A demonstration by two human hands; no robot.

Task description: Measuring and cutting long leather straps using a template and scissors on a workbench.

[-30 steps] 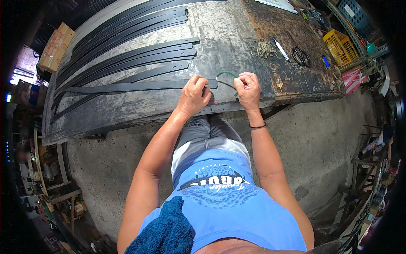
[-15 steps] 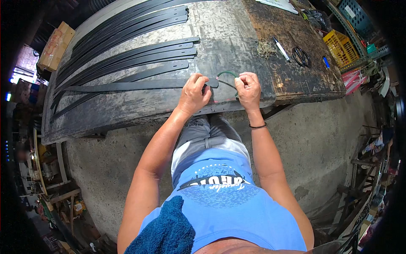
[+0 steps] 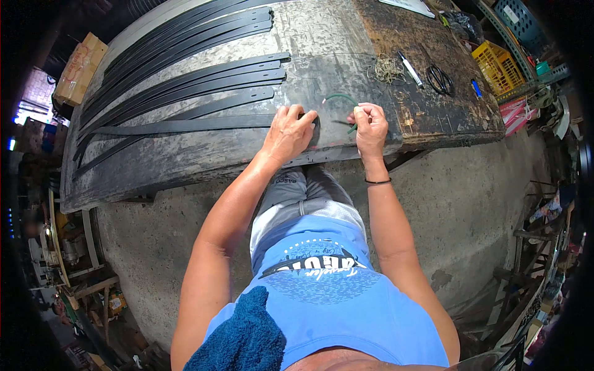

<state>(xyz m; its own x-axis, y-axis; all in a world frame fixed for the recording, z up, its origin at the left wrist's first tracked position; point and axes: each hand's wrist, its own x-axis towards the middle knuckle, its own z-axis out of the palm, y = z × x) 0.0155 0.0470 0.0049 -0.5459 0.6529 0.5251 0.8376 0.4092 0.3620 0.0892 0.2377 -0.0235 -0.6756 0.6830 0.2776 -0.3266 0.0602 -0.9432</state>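
Well, by the bench's near edge point(image 3: 346, 151), the right hand point(image 3: 371, 131) pinches a green cord point(image 3: 341, 94); the left hand point(image 3: 288, 133) covers a black strap point(image 3: 204, 125), its grip unclear.

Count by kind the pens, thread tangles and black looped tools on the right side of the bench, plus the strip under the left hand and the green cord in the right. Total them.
Pens: 2 (white, blue)
Thread tangle: 1
Black looped tool: 1
Strip under left hand: 1
Green cord in right hand: 1
Total: 6
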